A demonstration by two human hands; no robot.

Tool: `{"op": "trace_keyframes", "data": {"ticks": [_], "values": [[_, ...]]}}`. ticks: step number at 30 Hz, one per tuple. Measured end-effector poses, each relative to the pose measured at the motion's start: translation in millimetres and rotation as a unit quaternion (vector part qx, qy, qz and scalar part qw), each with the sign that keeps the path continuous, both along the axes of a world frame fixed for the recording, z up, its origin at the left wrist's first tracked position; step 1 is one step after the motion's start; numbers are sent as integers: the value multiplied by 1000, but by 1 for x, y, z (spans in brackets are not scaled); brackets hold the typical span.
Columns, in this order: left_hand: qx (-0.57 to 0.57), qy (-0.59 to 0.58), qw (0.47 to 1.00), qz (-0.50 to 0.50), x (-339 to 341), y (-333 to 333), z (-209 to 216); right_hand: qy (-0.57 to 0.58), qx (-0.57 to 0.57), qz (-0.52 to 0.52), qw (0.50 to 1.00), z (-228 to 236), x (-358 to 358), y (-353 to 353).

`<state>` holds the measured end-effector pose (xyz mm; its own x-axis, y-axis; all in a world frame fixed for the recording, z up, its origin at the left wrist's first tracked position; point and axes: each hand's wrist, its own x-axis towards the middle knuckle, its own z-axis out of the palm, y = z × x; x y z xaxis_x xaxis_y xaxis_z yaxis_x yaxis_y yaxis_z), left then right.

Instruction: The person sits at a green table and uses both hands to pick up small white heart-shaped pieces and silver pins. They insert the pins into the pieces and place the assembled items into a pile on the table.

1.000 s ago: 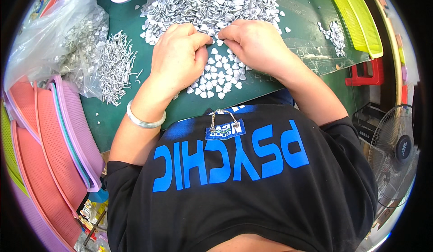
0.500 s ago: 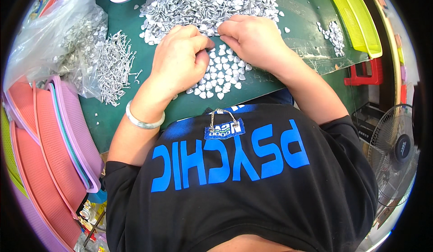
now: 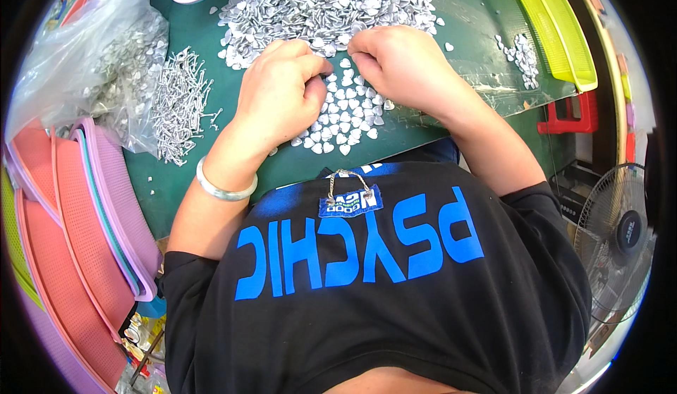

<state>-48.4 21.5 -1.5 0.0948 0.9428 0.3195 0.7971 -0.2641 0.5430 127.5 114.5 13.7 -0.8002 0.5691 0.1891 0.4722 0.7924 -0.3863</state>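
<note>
My left hand [image 3: 282, 87] rests on the green table with its fingers curled, at the left edge of a small spread of silver heart-shaped pieces [image 3: 343, 114]. A bangle circles my left wrist. Opposite it, my right hand [image 3: 400, 63] is closed, thumb against bent forefinger, at the near edge of a large heap of the same silver hearts [image 3: 331, 6]. Whatever the fingertips of either hand hold is hidden or too small to make out. A lone heart [image 3: 345, 63] lies between the two hands, just above the spread.
Left on the table are a pile of small silver pins [image 3: 182, 108] and a clear plastic bag [image 3: 106, 63] of metal pieces. Stacked pink and purple baskets [image 3: 84, 239] stand beside it. Far right: a yellow-green basket [image 3: 553, 27], a few hearts [image 3: 523, 59] and a fan [image 3: 620, 239].
My right hand has shifted slightly right and away from the left hand. A single heart now shows in the gap between them. The left hand has barely moved.
</note>
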Motion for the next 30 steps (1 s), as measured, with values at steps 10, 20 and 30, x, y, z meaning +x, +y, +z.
{"op": "trace_keyframes", "data": {"ticks": [10,20,30], "values": [[9,-1,1000,-6,0,-1,0,-3,-31,33,999,-1,11,-3],[60,8,997,46,2,6,-1,-10,2,9,1000,-1,0,-1],[111,79,989,62,7,16,-5,-77,102,-9,992,-7,-10,-5]]}}
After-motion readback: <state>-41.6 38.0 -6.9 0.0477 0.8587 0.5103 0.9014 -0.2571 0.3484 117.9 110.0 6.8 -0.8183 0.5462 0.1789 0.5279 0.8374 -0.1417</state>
